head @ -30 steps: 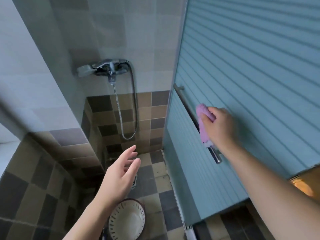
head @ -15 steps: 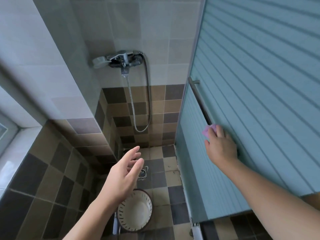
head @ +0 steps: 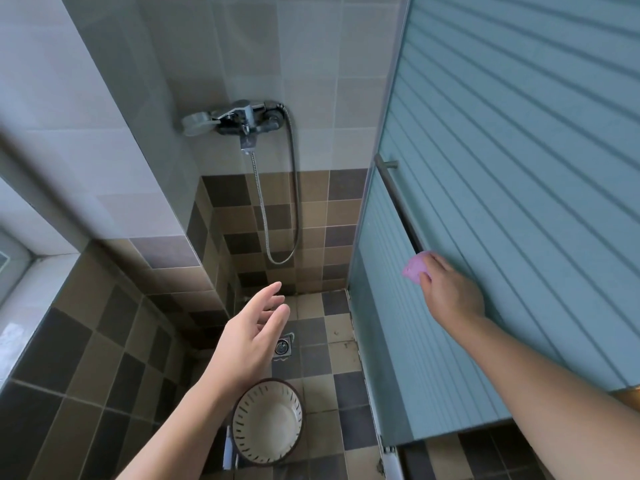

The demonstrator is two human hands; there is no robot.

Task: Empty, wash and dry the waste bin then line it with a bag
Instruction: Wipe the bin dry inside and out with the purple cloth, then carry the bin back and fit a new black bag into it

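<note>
The round white waste bin (head: 266, 422) with a dark rim and slotted sides stands empty on the tiled shower floor at the bottom centre. My left hand (head: 254, 336) hovers above it with relaxed fingers and holds nothing. My right hand (head: 450, 294) grips a small pink cloth (head: 415, 268) at the metal handle bar (head: 398, 202) of the blue ribbed shower door (head: 502, 202). Most of the cloth is hidden behind my fingers.
A chrome shower mixer (head: 239, 119) with a looping metal hose (head: 277, 216) is mounted on the back wall. A floor drain (head: 282, 346) lies just beyond the bin. Tiled walls close in on the left; the door bounds the right.
The view has tilted so the bin and floor show more fully. My right hand slid down the door bar with the pink cloth. My left hand stays hovering, open.
</note>
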